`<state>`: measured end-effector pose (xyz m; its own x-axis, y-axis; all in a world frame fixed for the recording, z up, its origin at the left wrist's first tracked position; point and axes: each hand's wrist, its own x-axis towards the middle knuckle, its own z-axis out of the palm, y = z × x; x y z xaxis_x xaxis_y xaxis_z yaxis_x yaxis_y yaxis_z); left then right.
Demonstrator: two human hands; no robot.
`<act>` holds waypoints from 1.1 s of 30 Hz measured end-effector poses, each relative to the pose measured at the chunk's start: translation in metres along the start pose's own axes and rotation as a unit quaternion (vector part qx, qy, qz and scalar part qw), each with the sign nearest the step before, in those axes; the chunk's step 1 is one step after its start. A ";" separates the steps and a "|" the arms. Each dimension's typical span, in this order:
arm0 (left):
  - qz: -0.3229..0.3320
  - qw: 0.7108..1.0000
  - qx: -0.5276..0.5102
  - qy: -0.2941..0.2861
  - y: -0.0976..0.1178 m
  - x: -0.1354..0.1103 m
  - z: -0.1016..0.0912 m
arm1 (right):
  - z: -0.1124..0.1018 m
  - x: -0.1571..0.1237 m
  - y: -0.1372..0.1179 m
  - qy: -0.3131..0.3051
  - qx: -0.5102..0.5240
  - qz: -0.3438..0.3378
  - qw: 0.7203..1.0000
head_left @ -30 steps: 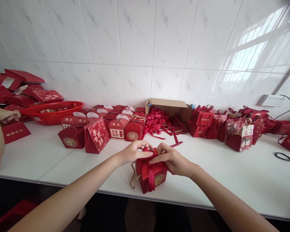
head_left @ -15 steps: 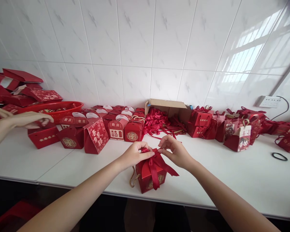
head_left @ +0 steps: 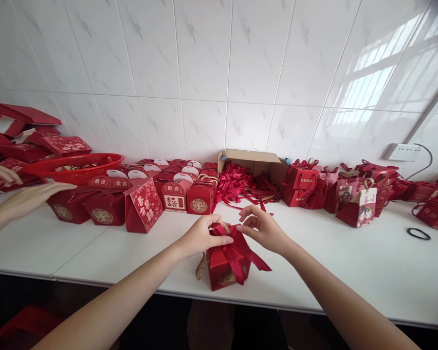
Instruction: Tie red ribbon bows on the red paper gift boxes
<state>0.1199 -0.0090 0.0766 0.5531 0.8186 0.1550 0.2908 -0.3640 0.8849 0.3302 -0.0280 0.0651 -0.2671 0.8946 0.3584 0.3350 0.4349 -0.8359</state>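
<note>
Red gift box [head_left: 216, 270] sits near the front edge of the table [head_left: 368, 262], its gold emblem [head_left: 227, 278] partly hidden by ribbon [head_left: 235, 264]. The left hand [head_left: 200, 236] pinches the ribbon, masking some; whether the right hand [head_left: 265, 231] grips any is unclear.

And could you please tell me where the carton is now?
In the head view, the carton stands near the wall, just right of centre, beyond the right hand, with loose ribbons spilling out front.
</note>
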 end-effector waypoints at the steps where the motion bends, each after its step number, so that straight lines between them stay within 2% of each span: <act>1: 0.000 1.000 -0.005 -0.005 -0.001 0.000 -0.001 | 0.000 -0.001 -0.001 -0.008 -0.024 0.026 0.999; 3: 0.002 1.000 -0.014 -0.012 -0.002 0.000 -0.002 | -0.001 -0.002 -0.002 -0.021 -0.071 0.059 0.996; 5: 0.005 1.000 -0.018 -0.015 -0.002 0.001 -0.003 | -0.001 -0.002 -0.003 -0.026 -0.090 0.053 0.994; 10: 0.018 1.000 -0.005 -0.006 0.000 0.002 -0.004 | 0.000 -0.001 -0.005 -0.018 -0.060 0.019 0.998; 16: 0.023 1.000 -0.014 -0.010 0.001 0.000 -0.003 | 0.002 0.000 -0.004 -0.025 0.019 0.043 0.999; 23: 0.019 0.995 -0.096 0.012 -0.002 0.001 0.003 | 0.003 -0.001 -0.004 -0.010 -0.007 0.032 0.999; 28: -0.001 0.993 -0.105 0.044 -0.004 0.003 0.010 | 0.002 -0.002 -0.005 -0.009 -0.027 0.028 0.999; 33: -0.011 0.993 -0.105 0.047 -0.002 0.003 0.010 | 0.003 -0.002 -0.003 0.003 -0.031 0.021 0.999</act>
<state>0.1292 -0.0105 0.0710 0.4693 0.8673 0.1661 0.1275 -0.2527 0.9591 0.3275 -0.0316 0.0656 -0.2457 0.9124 0.3274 0.4012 0.4032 -0.8225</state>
